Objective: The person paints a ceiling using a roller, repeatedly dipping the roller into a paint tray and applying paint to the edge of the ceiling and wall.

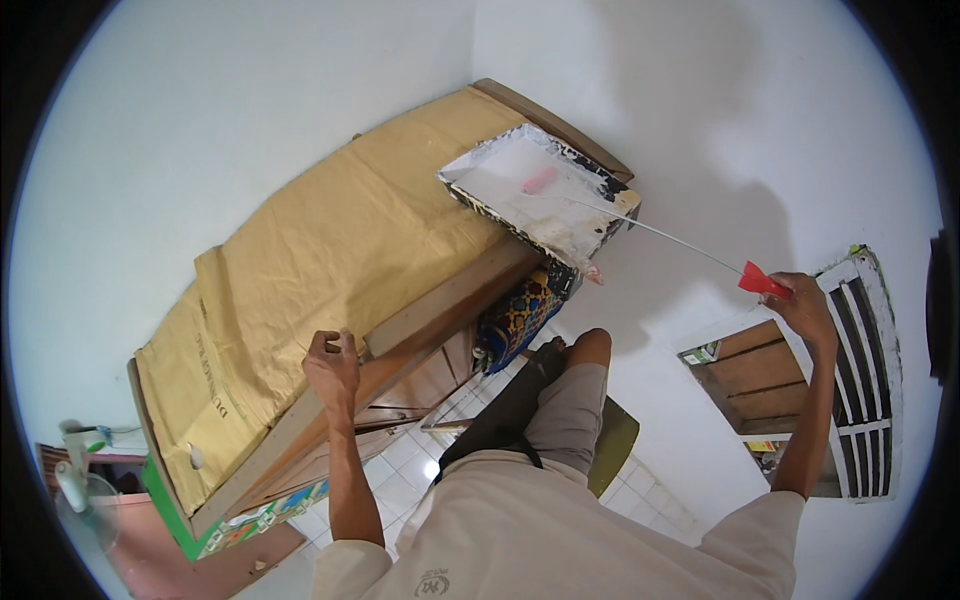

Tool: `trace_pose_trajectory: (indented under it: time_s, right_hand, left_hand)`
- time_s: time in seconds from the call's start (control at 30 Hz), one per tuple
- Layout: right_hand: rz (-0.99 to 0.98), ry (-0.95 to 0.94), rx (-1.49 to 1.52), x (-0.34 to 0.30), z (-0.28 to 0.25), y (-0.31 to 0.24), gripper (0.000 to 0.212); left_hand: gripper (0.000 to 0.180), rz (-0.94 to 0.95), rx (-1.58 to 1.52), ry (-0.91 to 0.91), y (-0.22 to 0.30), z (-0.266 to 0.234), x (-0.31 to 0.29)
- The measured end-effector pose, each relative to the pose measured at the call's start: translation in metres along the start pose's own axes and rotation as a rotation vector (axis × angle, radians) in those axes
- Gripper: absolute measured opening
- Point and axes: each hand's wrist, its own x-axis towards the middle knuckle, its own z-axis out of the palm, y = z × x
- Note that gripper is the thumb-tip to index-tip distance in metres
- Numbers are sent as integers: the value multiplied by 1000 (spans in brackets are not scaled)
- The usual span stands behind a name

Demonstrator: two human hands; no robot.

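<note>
Right hand, 3 o'clock: fingers wrapped round the red handle of a long paint roller. Thin metal rod ran from there toward 10 o'clock, ending at a small pink roller sleeve inside the paint tray, 1 o'clock. White paint coated the tray; depth under the sleeve couldn't be judged. Tray sat atop the wooden cabinet, on the tan sheet, with its lower corner looking to jut past the cabinet edge.

Left hand, 8 o'clock: fingers curled, by the cabinet's near edge, well apart from the tray. Couldn't tell whether it pinched the sheet or edge.

Step in hand looked like loading the sleeve. Doing it well called for light, even rolling, turning the sleeve fully so paint coated all round, then easing off excess on a shallower part. With such a long rod, small wrist motions probably worked best; hard pushing could have tipped or slid the tray. A left hand steadying the rim would likely have helped. Drips threatened the patterned cloth just below the tray, near centre.
</note>
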Motion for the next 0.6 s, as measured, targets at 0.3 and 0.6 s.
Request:
trace_pose_trajectory:
  time_s: [0.3,0.6]
  right_hand:
    - [-35,85,-58,7,9,-9,35]
    - [-77,129,-59,2,19,-8,32]
  left_hand:
    - [23,-31,-6,-18,0,3,0]
    - [23,-2,-6,-4,-5,3,0]
